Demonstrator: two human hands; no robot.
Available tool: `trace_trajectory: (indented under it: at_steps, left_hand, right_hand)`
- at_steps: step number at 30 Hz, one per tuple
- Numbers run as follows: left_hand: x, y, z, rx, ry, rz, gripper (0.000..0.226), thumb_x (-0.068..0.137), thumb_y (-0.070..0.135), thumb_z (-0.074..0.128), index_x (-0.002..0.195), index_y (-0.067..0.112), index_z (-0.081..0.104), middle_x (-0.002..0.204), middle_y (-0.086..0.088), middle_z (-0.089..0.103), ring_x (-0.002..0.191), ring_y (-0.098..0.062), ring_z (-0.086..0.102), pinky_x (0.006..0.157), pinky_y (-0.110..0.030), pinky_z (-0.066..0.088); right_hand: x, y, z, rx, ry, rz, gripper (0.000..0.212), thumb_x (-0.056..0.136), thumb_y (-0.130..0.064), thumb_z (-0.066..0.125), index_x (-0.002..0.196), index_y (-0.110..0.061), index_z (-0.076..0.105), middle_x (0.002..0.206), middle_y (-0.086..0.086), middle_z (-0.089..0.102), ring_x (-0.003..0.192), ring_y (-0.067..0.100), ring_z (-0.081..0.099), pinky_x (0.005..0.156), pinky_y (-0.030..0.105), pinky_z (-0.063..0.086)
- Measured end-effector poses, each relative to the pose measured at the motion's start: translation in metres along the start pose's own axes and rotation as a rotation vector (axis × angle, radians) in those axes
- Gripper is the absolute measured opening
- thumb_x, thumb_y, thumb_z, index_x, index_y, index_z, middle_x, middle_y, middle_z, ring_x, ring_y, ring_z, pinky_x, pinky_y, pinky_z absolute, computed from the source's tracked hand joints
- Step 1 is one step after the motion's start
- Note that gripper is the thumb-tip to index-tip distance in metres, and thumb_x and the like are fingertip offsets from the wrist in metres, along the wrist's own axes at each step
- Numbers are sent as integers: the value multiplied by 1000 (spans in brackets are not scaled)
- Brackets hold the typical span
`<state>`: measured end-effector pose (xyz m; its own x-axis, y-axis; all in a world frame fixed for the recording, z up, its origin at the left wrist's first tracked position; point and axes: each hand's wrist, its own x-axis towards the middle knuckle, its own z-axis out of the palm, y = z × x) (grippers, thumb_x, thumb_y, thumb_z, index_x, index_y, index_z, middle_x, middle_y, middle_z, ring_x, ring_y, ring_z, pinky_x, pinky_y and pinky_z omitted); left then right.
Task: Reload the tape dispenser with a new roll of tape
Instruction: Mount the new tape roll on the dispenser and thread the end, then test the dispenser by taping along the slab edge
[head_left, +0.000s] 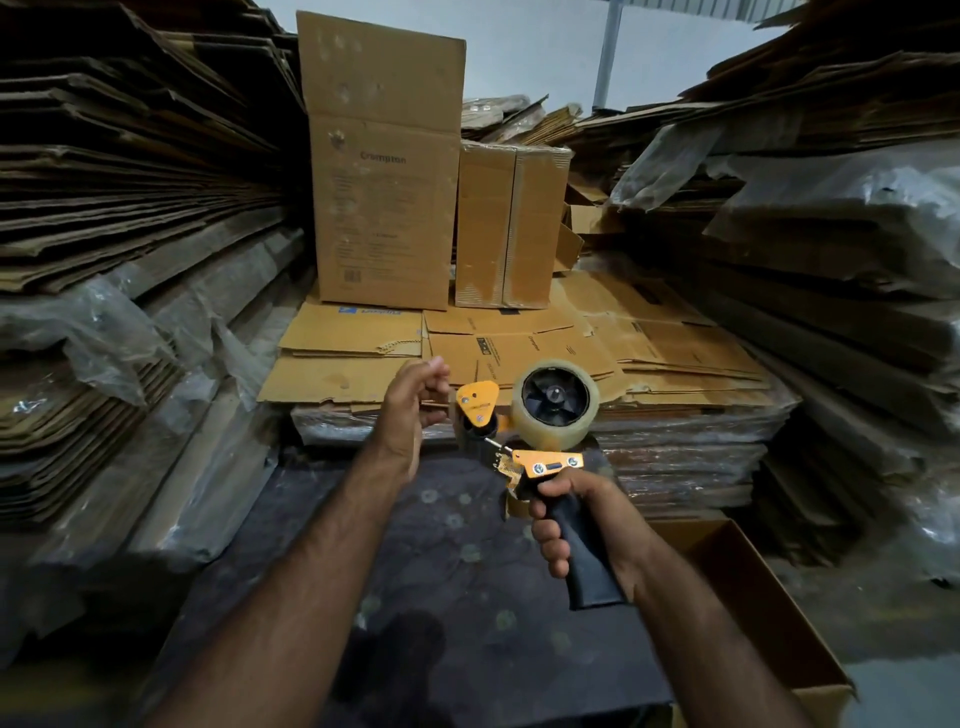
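Note:
An orange tape dispenser with a black handle is held upright in front of me. My right hand is wrapped around the handle. A roll of clear tape sits on the dispenser's black hub. My left hand is just left of the dispenser's orange front flap, its fingers curled near the flap; whether they pinch a tape end cannot be told.
Flattened cartons lie stacked ahead, with two upright boxes behind them. Tall piles of flat cardboard wall in both sides. An open carton sits at lower right. A dark patterned surface lies under my arms.

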<state>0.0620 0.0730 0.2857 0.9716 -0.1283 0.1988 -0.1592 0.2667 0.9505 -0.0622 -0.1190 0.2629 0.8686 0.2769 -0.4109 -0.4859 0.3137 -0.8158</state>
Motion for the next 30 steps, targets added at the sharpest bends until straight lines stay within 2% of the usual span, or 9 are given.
trace_trajectory:
  at_steps: [5,8,10,12,15,17,22,26,30]
  left_hand:
    - [7,0,-19,33,215,-122,37,77,59,59,81,23,65,77,4,60,77,-16,53,79,-41,37]
    - [4,-5,-26,180,150,-270,46,84,65,59,88,20,67,85,0,63,87,-22,58,83,-42,43]
    - [-1,-8,-26,253,60,-375,57,87,69,55,100,15,69,96,-3,66,94,-24,62,87,-41,46]
    - [-8,-11,-25,320,-54,-467,68,83,75,57,110,15,72,105,-5,72,99,-24,65,88,-40,48]
    - [-18,-26,-27,494,-153,-430,57,78,71,68,89,15,73,91,-1,76,83,-18,68,71,-31,45]
    - [-22,-40,-34,574,-152,-390,52,74,68,75,76,17,65,75,-2,66,73,-19,60,66,-32,38]
    - [-30,-60,-44,448,-90,-360,51,69,60,82,76,12,68,67,-4,61,63,-15,56,69,-32,39]
    - [-33,-70,-45,375,-9,-306,67,70,54,83,87,-10,71,70,-10,65,67,-16,58,70,-33,42]
    - [-33,-77,-48,415,-14,-316,66,63,63,81,87,1,77,84,-19,77,71,-19,64,75,-35,47]
  right_hand:
    - [5,10,2,-267,111,-73,43,72,-52,68,77,-10,61,63,7,51,49,18,46,49,29,37]
    - [16,20,-2,-752,419,-287,68,72,-81,57,95,-17,62,77,4,64,66,21,60,61,34,46]
    - [25,30,-9,-1137,554,-391,66,79,-85,40,108,-29,58,95,-2,69,90,23,67,77,39,52]
    - [32,41,-15,-1380,638,-477,63,82,-82,39,112,-28,51,103,-2,68,97,26,67,77,42,53]
    - [40,55,-14,-1638,760,-500,67,85,-78,41,118,-20,45,112,1,66,102,27,66,70,39,49]
    - [42,63,-12,-1713,787,-519,72,85,-79,36,121,-18,46,114,1,65,102,25,66,67,37,46]
    - [46,73,-8,-1762,829,-547,74,82,-80,28,116,-18,48,111,1,65,99,24,66,69,37,47]
    - [52,82,-5,-1787,923,-560,69,87,-78,29,108,-16,51,102,4,67,92,26,67,77,42,49]
    - [56,88,-9,-1809,926,-550,69,87,-78,25,105,-17,53,98,3,67,89,26,66,78,43,48]
